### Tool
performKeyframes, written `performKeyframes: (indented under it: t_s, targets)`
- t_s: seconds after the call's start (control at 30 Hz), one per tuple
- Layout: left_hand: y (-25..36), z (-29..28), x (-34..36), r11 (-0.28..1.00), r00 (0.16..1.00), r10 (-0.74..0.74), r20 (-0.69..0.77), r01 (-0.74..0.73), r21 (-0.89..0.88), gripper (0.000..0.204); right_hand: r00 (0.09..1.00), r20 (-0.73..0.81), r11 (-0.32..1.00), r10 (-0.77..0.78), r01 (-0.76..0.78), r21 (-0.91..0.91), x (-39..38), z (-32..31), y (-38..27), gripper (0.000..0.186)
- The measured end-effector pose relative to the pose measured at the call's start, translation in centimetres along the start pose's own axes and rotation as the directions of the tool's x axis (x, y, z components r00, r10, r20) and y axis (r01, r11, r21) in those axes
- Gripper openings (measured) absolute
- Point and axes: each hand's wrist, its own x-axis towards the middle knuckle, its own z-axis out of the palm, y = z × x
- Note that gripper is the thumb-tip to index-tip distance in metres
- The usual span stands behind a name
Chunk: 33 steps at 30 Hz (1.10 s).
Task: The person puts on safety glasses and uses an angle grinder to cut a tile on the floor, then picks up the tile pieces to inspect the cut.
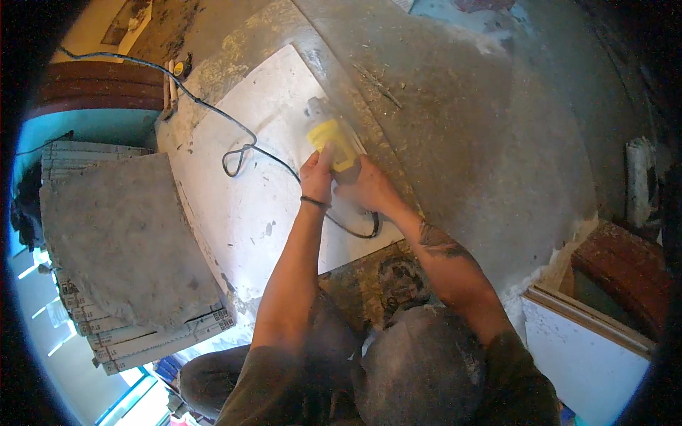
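A yellow and grey corded angle grinder (331, 142) is held over a large white tile (249, 128) on the floor, its grey head pointing away from me. My left hand (317, 175) is closed on the near left side of its body, thumb lying along the yellow casing. From the right, my right hand (366, 186) wraps round its rear part. Pale dust blurs the head, so its disc and any contact with the tile cannot be made out. A black power cord (270, 155) crosses the tile, loops once and curls below my hands.
Tile boxes (149, 337) are stacked at left, topped by a dusty grey slab (128, 241). A yellow-black tape measure (182, 69) lies at the far left. Debris (380, 85) litters the dusty floor. A white panel with a wooden edge (582, 355) stands at the lower right.
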Motion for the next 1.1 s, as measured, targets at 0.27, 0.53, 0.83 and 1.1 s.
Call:
performKeyframes:
  t_s: [0.27,0.53,0.83,1.1]
  targets:
    - [0.1,0.5,0.0,0.999,1.0,-0.02,0.024,0.021,-0.043,0.042,0.999,0.007,0.999,0.033,-0.033,0.009,0.4,0.0,0.5,0.085]
    - [-0.5,0.0,-0.2,0.998,1.0,0.005,0.03,-0.003,-0.06,0.039,1.0,0.009,1.0,0.019,-0.019,0.02,-0.4,0.0,0.1,0.089]
    - [0.4,0.7,-1.0,0.999,1.0,-0.014,0.028,0.015,-0.031,0.039,1.0,-0.022,0.999,0.001,0.0,0.044,-0.4,0.0,0.8,0.082]
    - [-0.8,-0.4,0.3,0.998,0.999,-0.024,0.028,0.026,-0.056,0.041,1.0,0.017,0.999,0.003,-0.003,0.04,-0.2,0.1,0.4,0.085]
